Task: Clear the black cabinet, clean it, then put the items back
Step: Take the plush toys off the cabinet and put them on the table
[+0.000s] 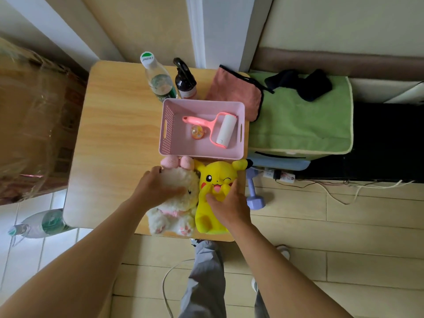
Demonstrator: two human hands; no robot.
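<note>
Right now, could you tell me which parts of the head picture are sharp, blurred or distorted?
Head view: pink basket and yellow plush at centre are sharp; the wrapped box at the left edge is smeared; the door frame leans from wide-angle distortion; the black cabinet is too dark for detail.

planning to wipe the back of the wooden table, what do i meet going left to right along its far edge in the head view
clear plastic water bottle with a white and green cap → dark brown spray bottle with a black trigger → pink cloth with black trim → green cushion with a pale edge, beside the table
</note>
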